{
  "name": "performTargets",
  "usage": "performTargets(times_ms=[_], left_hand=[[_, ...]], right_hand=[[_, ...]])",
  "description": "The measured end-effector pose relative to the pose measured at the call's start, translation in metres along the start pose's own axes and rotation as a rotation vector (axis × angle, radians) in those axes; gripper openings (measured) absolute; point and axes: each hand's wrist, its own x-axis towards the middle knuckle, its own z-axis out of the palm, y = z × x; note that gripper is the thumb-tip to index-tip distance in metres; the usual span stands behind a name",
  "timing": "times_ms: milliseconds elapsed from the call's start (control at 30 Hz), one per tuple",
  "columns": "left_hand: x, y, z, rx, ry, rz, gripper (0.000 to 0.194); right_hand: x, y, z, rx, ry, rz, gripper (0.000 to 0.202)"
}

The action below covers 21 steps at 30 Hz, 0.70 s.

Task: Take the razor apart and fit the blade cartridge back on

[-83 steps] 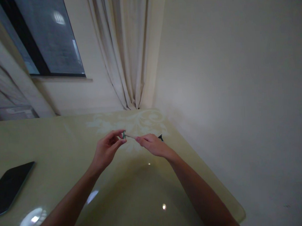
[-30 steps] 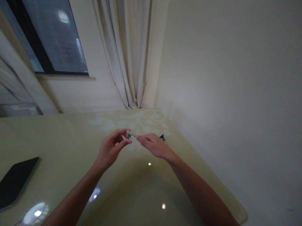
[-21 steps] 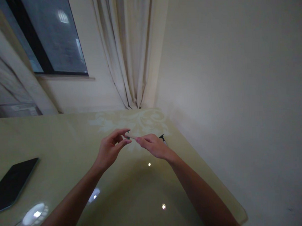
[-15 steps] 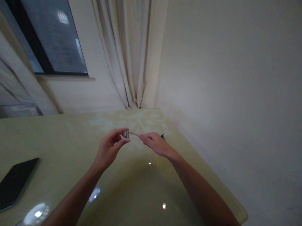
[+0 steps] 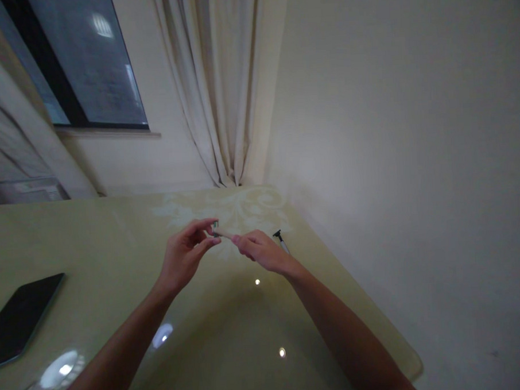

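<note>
Between the thumb and fingertips of my left hand (image 5: 183, 256) is a small, thin greenish piece (image 5: 216, 224), held upright by its two ends; its exact kind is too small to make out. My right hand (image 5: 258, 248) is closed around a slim pale stick (image 5: 224, 234). The stick's tip meets or overlaps the small piece, and contact there is hard to tell. Just beyond my right wrist lies a razor (image 5: 279, 236) with a black head and a silvery handle, partly hidden by the forearm.
A dark tablet-like slab (image 5: 26, 311) lies at the left on the glossy yellowish table (image 5: 116, 253). A wall (image 5: 391, 155) runs along the table's right edge. Curtains (image 5: 216, 93) and a window (image 5: 94, 64) are behind it.
My right hand has shifted slightly left, bringing the pale stick across the small greenish piece. More of the razor behind the right wrist shows. The camera view has moved a little.
</note>
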Motion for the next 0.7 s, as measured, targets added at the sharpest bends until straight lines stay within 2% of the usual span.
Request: performTargets(times_ms=[133,267,433,600,700], left_hand=[[0.0006,0.0016,0.0006,-0.006,-0.012,-0.024,0.037],[0.0007,0.0016,0.0011,-0.026,-0.014,-0.026,0.038],[0.0006,-0.0014,-0.0002,-0.004,-0.002,-0.01,0.036],[0.0013,-0.0039,-0.0012,-0.001,-0.013,0.006,0.037],[0.0013,-0.0034,-0.0017,0.006,-0.008,0.009,0.039]], right_hand=[[0.0003,0.0014,-0.0018,0.004,0.058,0.034,0.065],[-0.0006,0.0001,-0.0009,0.045,-0.015,-0.02,0.064],[0.0005,0.0022,-0.0018,-0.031,0.059,0.013,0.064],[-0.0003,0.0007,-0.0006,0.026,-0.026,-0.009,0.065],[-0.0007,-0.0006,-0.001,-0.025,0.025,0.014,0.065]])
